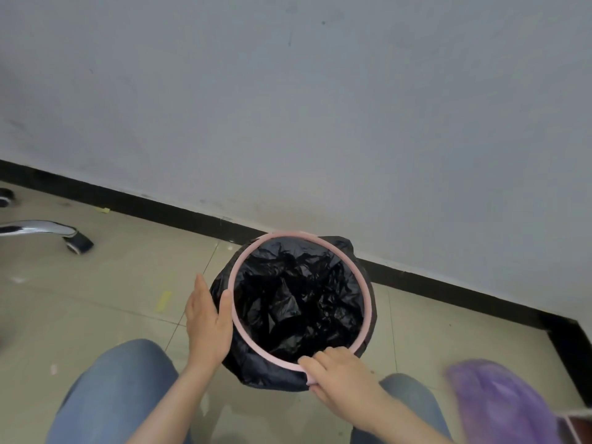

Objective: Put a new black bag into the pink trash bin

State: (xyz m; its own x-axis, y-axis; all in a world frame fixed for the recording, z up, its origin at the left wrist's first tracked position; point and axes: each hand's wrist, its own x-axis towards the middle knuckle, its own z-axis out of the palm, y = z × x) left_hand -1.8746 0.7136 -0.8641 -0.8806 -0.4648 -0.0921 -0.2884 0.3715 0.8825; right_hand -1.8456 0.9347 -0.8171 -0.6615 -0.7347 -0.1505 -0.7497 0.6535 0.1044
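The pink trash bin (pixel 355 261) stands on the tiled floor close to the wall, seen from above. A crumpled black bag (pixel 298 299) lines its inside and is folded over the outside below the pink ring. My left hand (pixel 208 318) lies flat against the bin's left side, thumb on the ring, fingers spread along the black plastic. My right hand (pixel 336 373) grips the ring at the near edge, fingers curled over it.
The grey wall and black skirting board (pixel 448 283) run right behind the bin. A chrome chair leg with a castor (pixel 77 243) is at the left. A purple bag (pixel 499 402) lies at the lower right. My knees in jeans (pixel 118 389) frame the bin.
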